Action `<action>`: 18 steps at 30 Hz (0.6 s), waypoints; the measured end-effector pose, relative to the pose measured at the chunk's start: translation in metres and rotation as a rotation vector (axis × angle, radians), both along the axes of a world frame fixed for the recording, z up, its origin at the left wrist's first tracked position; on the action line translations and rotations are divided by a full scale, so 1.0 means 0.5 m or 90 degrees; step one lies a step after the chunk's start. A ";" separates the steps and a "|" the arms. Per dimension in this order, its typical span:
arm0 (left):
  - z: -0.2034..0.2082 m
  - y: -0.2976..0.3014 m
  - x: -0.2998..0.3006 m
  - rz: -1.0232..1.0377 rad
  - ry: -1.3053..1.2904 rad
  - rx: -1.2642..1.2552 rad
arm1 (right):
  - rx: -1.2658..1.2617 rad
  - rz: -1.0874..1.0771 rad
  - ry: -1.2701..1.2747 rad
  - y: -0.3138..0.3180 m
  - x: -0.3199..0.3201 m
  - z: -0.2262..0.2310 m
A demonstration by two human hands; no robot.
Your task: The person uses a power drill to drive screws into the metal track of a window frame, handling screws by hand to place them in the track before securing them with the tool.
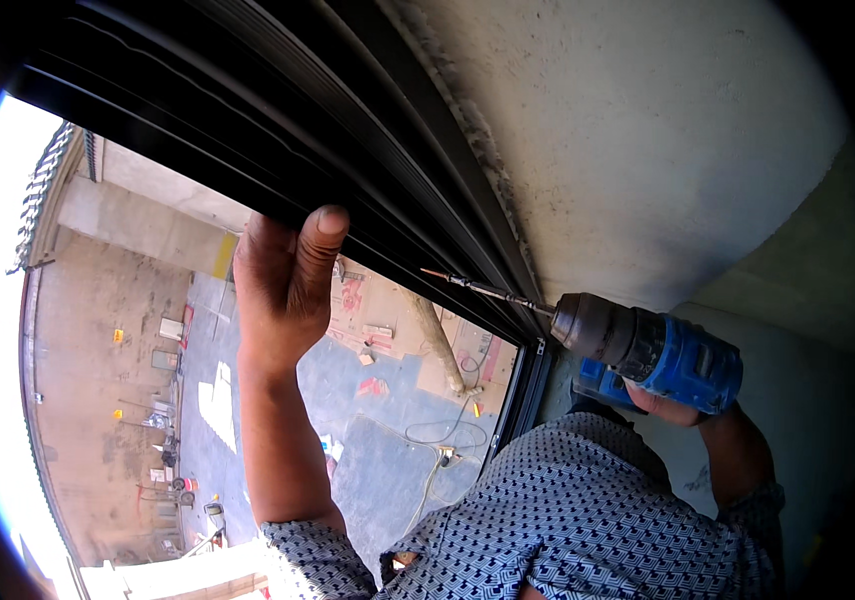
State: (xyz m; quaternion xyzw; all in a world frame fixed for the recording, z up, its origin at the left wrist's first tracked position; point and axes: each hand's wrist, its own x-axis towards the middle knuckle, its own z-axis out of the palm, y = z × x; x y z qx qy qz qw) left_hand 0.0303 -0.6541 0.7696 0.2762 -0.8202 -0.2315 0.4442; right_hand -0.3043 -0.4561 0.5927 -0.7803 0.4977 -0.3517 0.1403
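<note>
My left hand (286, 275) grips the lower edge of a black metal window frame (198, 130). Its thumb lies against the near side, and the fingers go round the outer side, mostly hidden. In my right hand (670, 408) is a blue cordless drill (693, 362), held by its handle. From the dark chuck (593, 325) a long thin drill bit (493, 291) points left toward the frame. The bit's tip appears close to the black profile; whether it touches I cannot tell.
A rough plastered wall (648, 130) borders the frame on the right. Through the opening, a paved yard (348, 455) lies far below, with a log (435, 340), cardboard sheets (388, 320), a loose cable (438, 480) and tools along a far wall (98, 330).
</note>
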 end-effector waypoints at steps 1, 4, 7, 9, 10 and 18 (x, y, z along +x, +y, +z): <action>-0.001 0.001 0.001 -0.011 -0.010 0.006 | 0.004 -0.008 -0.008 0.002 -0.001 0.001; -0.001 -0.004 0.020 -0.027 -0.027 0.022 | -0.036 -0.009 0.013 -0.017 0.003 0.017; 0.001 -0.005 0.025 -0.039 -0.023 0.017 | -0.141 0.026 0.060 -0.036 0.002 0.008; 0.002 -0.008 0.025 -0.052 -0.019 0.021 | -0.121 0.024 0.070 -0.040 0.002 0.010; 0.002 -0.008 0.026 -0.050 -0.017 0.024 | -0.110 0.023 0.074 -0.040 0.003 0.011; -0.004 -0.009 0.035 -0.056 -0.014 0.044 | -0.094 -0.031 0.133 -0.026 -0.003 -0.034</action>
